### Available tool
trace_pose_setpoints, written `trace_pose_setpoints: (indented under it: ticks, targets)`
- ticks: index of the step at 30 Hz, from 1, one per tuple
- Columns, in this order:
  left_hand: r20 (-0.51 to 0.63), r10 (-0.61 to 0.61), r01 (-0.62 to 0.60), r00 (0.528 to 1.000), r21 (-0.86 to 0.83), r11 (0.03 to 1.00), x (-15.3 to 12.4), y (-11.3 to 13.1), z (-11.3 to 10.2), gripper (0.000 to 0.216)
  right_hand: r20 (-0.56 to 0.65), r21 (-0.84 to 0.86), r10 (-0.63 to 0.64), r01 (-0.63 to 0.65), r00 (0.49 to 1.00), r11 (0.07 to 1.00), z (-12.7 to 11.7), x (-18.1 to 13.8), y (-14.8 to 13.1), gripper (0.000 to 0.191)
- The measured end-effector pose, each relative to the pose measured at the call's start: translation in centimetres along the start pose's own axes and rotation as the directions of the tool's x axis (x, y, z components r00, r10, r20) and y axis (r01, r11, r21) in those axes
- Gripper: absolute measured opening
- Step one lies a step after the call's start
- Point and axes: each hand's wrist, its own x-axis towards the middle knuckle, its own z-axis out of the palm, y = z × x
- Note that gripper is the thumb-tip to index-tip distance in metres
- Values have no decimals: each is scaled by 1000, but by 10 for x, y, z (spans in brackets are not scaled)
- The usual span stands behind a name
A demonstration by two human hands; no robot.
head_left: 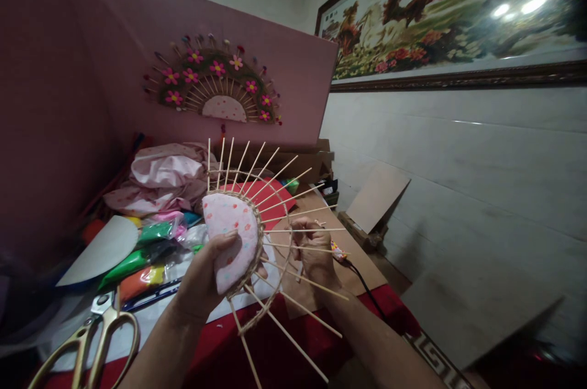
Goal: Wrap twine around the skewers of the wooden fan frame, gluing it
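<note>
My left hand (pixel 208 270) grips a half-round craft fan base (pixel 236 224) covered in pale pink fabric with small red spots, the thumb on its face. Thin wooden sticks (pixel 279 178) radiate from its curved edge, where braided twine runs along the rim. Farther out, a second line of brown twine (pixel 290 254) crosses the sticks in an arc. Beyond the sticks, my right hand (pixel 314 248) has its fingers bent and closed at this twine, beside one stick. Its fingertips are partly hidden behind the sticks.
Gold-handled scissors (pixel 103 331) lie at lower left, near bags of coloured clay (pixel 132 263) and a white half-disc (pixel 103 248). Behind are crumpled pink fabric (pixel 160 172) and red card (pixel 275 193). A flower-decorated fan (pixel 215 80) hangs on a pink board. A black cord (pixel 362 279) crosses brown cardboard.
</note>
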Motion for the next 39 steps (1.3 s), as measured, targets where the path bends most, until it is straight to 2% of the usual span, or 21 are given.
trace_pose_setpoints:
  ticks: [8,20,24,28,39]
  targets:
    - [2,-4,4,1000,2,1000,2,-1,-1,24,49,-15,34,-33,998,999,-2,-3,5,36]
    - [-2,-8,8,1000,16,1000,1,-3,-3,23,34,-51,20,-18,999,999,-10,-4,13,32]
    - [-45,7,-7,999,0,1000,2,-3,-2,21,56,-24,51,-50,997,998,-10,-5,10,30]
    - [-31,5,-4,1000,23,1000,2,-3,0,23,38,-5,68,-68,997,998,-9,-5,11,26]
    - [-15,-3,3,1000,42,999,2,-3,-1,24,49,25,67,-68,997,997,-10,-3,15,31]
